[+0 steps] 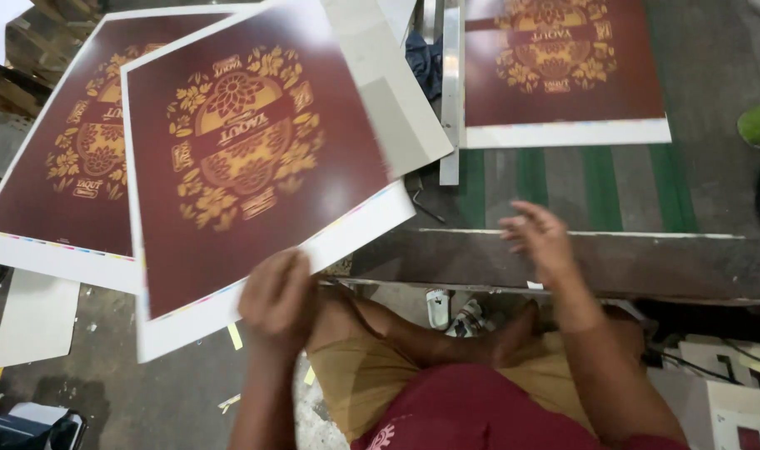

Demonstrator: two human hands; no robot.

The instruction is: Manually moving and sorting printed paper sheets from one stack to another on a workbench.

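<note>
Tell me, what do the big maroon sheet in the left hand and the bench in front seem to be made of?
The maroon sheet looks like printed paper or thin card: it bows in the left hand, with a white margin and a soft sheen. The bench edge looks like dull, worn metal or painted board; I cannot tell which. The right hand hovers empty.

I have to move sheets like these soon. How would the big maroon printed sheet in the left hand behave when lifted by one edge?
The maroon printed sheet, pinched at its lower edge by the left hand, stays nearly flat, so it is probably fairly stiff card, and light for its size. Its surface looks smooth and may slip. The right hand is empty.
</note>
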